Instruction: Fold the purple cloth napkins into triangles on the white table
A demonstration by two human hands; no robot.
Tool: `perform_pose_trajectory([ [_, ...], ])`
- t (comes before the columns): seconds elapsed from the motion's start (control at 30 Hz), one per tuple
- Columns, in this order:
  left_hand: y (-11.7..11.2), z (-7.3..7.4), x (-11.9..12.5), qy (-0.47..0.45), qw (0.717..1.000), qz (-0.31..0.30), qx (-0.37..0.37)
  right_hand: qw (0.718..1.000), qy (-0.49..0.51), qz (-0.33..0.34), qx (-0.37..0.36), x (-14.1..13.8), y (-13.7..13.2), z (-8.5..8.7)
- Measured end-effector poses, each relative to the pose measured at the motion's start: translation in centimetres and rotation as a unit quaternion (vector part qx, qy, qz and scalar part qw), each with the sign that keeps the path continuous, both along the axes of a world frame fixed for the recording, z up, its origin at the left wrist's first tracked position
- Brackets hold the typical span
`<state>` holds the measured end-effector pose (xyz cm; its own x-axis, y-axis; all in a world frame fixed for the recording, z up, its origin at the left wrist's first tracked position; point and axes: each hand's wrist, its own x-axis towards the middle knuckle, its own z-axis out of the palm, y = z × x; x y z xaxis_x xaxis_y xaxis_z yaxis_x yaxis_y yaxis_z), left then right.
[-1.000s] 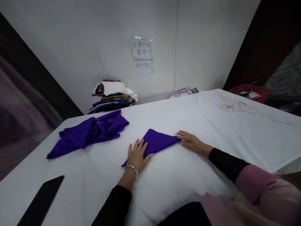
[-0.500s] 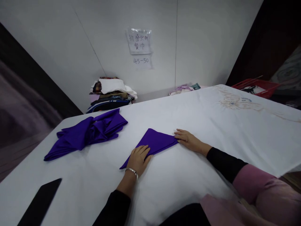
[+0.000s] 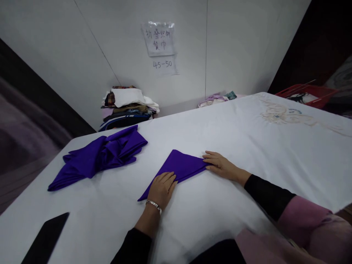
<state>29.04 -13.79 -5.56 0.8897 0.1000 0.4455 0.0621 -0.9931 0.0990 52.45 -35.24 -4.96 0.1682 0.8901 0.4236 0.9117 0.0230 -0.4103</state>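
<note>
A purple cloth napkin (image 3: 180,165), folded into a triangle, lies on the white-covered table with its long edge towards me. My left hand (image 3: 162,187) rests flat over its near left part, fingers stretched out, a silver bracelet at the wrist. At the right corner, my right hand (image 3: 220,165) lies with its fingers extended over the tip, which they partly hide. Further left is a loose heap of purple cloths (image 3: 99,154), folded and crumpled, apart from both hands.
A black flat object (image 3: 45,238) lies at the table's near left. Folded clothes (image 3: 128,108) are stacked beyond the far edge, with more cloth (image 3: 216,99) to their right. A red basket (image 3: 316,96) stands at the far right. Handwritten paper signs (image 3: 162,47) hang on the wall.
The view has tilted slightly down, so the wall signs sit higher. Both hands stay on the napkin with little visible movement; its triangular shape is unchanged.
</note>
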Motion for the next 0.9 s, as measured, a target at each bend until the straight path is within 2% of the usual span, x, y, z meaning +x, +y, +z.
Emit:
perform_pose_trajectory([
  [0.23, 0.2, -0.1, 0.2, -0.009, 0.999, 0.0, -0.041, 0.999, -0.037, -0.027, 0.003, 0.2, 0.7, -0.7],
  [0.4, 0.4, -0.2, 0.3, -0.014, 0.998, -0.009, -0.057, 0.997, -0.045, -0.045, 0.036, -0.1, 1.0, -0.3],
  [0.63, 0.4, -0.1, 0.3, -0.014, 0.998, -0.01, -0.058, 0.995, -0.073, -0.02, 0.064, -0.7, 0.5, 0.7],
  [0.9, 0.1, 0.2, 0.2, 0.0, 0.999, -0.008, -0.049, 0.996, -0.088, 0.021, 0.009, -0.8, -0.5, 0.2],
])
